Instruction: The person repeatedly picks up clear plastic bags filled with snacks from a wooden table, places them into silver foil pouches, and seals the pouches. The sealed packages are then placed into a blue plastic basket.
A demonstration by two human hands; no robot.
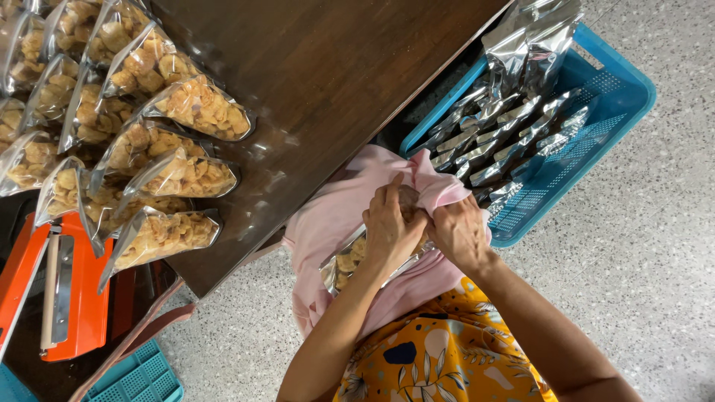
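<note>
My left hand [391,225] and my right hand [460,232] meet over my lap. Both grip a clear-fronted snack pouch [344,264] filled with pale fried chips, which lies on a pink cloth [335,216] spread over my legs. A fold of the pink cloth [436,186] bunches up around the pouch's upper end, under my fingers. My hands cover most of the pouch.
Several filled chip pouches [201,108] lie in rows on the dark wooden table [328,67] at the left. An orange heat sealer [59,290] sits below them. A blue plastic basket [618,97] with silver foil pouches [506,126] stands on the speckled floor at the right. A teal crate corner [141,376] shows at bottom left.
</note>
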